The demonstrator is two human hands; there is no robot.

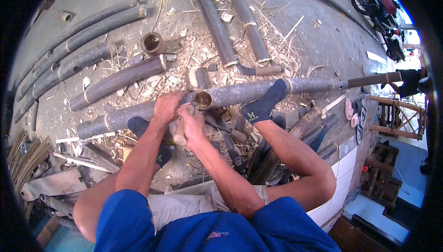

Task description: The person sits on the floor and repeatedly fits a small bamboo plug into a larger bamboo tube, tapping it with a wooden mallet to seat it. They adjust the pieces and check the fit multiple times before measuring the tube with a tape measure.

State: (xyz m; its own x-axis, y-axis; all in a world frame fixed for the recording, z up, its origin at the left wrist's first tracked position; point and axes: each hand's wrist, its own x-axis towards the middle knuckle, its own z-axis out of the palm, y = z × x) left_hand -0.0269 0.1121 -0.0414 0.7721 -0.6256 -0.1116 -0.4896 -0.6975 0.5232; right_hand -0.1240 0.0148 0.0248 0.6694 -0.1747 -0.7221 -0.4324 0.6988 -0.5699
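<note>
A long dark bamboo pole (249,94) lies across in front of me, with an opening (203,99) near its middle that shows the hollow inside. Just left of this opening, my left hand (169,106) is wrapped over the top of the pole. My right hand (190,123) is closed beside it, lower and nearer to me, around a pale wooden piece (179,133) like a handle; its far end is hidden. My right foot in a dark sock (268,102) presses on the pole right of the opening. The left foot (138,125) is against the pole's left part.
Bamboo lengths (117,82) lie at the left, two more (214,25) beyond the pole. Pale chips (182,51) litter the floor around a short bamboo cup (152,44). A wooden-handled tool (268,70) lies past the pole. Slippers (351,112) and a motorcycle (378,9) are rightward.
</note>
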